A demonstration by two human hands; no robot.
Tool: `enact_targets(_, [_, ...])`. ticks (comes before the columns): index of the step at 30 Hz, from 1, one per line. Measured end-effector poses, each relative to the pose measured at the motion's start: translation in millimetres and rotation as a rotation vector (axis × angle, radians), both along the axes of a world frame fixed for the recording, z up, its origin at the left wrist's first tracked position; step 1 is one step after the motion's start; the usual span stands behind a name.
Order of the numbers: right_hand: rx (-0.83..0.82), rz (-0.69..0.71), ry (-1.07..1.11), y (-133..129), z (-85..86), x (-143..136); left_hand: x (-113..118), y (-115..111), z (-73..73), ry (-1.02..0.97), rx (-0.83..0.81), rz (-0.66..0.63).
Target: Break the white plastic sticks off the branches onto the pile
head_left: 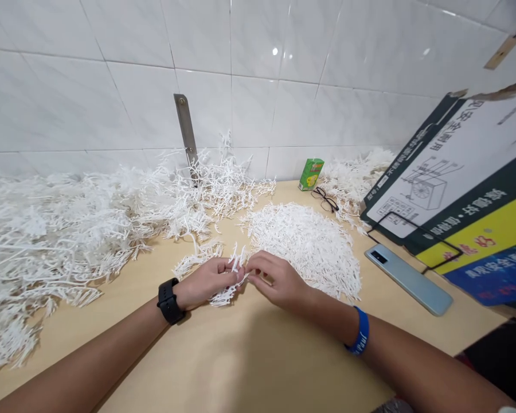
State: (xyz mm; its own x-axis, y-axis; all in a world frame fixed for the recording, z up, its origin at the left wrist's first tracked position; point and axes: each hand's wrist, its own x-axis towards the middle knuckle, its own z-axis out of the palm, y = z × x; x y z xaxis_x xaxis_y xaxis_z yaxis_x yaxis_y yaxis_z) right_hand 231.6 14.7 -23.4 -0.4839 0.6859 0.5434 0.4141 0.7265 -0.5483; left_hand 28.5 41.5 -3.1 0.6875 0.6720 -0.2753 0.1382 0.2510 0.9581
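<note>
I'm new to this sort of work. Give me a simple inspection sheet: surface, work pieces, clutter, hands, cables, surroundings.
Surface: light wood-look table, bare in front.
Work pieces: tangled white branched strands at left; heap of short white pieces beyond the right hand.
Clutter: smartphone, eyeglasses, small green carton.
Hands: left hand holds a small white cluster; right hand's fingertips are beside it, grip unclear.
Cables: none identifiable on the table; thin black loop near the smartphone, cable or frame unclear.
Surroundings: tiled wall behind with metal bracket; printed cardboard at right.
</note>
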Motion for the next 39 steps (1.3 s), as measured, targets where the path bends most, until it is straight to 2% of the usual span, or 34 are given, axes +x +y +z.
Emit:
enact_targets(6, [-0.005, 0.030, -0.039, 3, -0.6, 5, 3, -1, 8.3, 0.052, 0.073, -0.041])
enact_targets(12, [-0.034, 0.038, -0.090, -1, 5.9, 8, 8, 1, 5.3, 0.114, 0.085, 0.017])
enact_targets(19, [-0.113, -0.021, -0.074, -3, 0.1, 7, 7, -2, 5.6, 0.129, 0.166, 0.017])
enact_targets(27, [-0.174, -0.020, -0.055, 2, 0.5, -3, 5, -6, -0.6, 0.033, 0.150, 0.137])
enact_targets(34, [-0.095, -0.046, -0.079, -4, 0.5, -4, 9, -5, -2.2, -0.088, 0.059, 0.275])
enact_targets(39, [0.035, -0.177, -0.143, 2, 6.8, 7, 9, -3, -4.1, -0.155, 0.040, 0.258])
